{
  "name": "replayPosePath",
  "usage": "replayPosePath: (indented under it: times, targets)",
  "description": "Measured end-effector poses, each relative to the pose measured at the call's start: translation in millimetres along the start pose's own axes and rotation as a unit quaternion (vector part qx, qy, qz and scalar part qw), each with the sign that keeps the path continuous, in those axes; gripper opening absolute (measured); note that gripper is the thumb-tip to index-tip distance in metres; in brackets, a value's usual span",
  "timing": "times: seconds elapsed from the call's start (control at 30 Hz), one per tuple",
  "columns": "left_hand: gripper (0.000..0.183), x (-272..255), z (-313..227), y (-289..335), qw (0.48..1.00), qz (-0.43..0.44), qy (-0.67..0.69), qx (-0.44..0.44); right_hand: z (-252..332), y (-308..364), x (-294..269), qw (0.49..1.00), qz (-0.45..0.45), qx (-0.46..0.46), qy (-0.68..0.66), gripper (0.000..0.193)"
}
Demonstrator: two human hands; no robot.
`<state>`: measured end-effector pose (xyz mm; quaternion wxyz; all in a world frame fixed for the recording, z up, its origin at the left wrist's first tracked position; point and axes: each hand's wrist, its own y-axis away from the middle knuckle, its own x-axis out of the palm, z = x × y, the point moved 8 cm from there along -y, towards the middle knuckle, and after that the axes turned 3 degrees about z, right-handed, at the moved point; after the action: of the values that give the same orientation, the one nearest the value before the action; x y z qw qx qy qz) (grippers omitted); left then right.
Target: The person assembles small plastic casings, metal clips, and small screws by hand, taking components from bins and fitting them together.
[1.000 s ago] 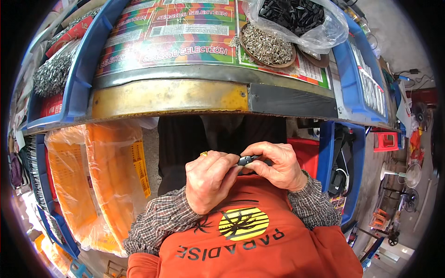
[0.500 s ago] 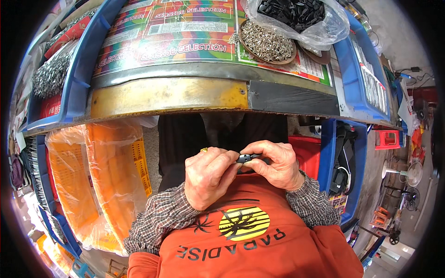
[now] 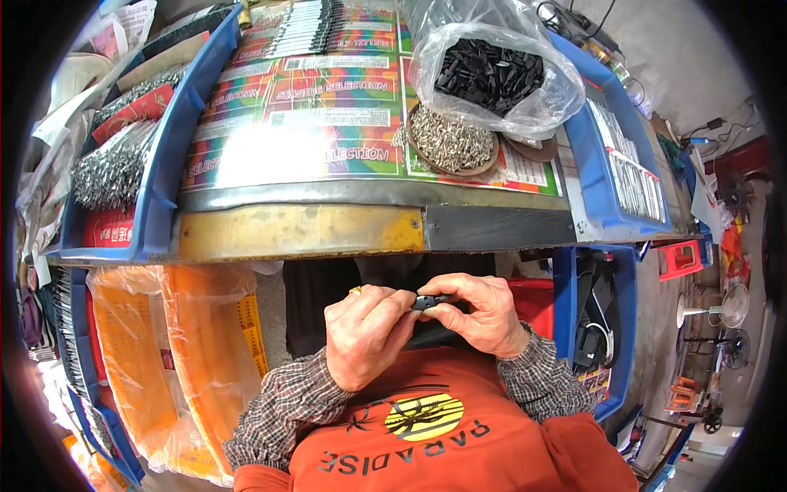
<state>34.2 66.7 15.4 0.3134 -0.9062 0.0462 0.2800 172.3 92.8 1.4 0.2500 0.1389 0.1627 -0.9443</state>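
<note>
In front of my red shirt, below the bench edge, I hold a small black part (image 3: 424,302) with round holes in its side. The fingertips of my left hand (image 3: 369,332) are closed on its left end. My right hand (image 3: 479,316) pinches its right end between thumb and forefinger. Fingers cover both ends of the part, so its full shape is hidden. On the bench beyond lies a heap of small silver metal pieces (image 3: 452,138) in a round dish. Behind it, a clear plastic bag (image 3: 537,115) bulges with black parts (image 3: 489,75).
The bench's front edge (image 3: 299,228) runs across beyond my hands. Slim silver-and-black rods (image 3: 303,31) lie in a row at the back. Blue trays stand at left (image 3: 157,193) and right (image 3: 625,215). Plastic-lined orange crates (image 3: 197,353) are low at left; a blue bin (image 3: 564,320) at right.
The view has tilted up, bringing the rods and more of the bench into sight. Both hands keep their pinch on the black part, which lies at a slightly different slant.
</note>
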Motion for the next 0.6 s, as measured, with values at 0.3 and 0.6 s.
replayPosePath:
  times: [0.3,0.6]
  targets:
    - [0.021,-19.8,14.6,-16.2,0.998,-0.022,-0.025,-0.046,14.3,-53.6,-68.4,0.956,-0.154,-0.029,0.247,0.017]
    - [0.019,-25.7,26.9,-10.6,0.996,-0.018,-0.041,-0.078,2.3,-79.5,-68.6,0.922,-0.148,-0.072,0.352,0.016]
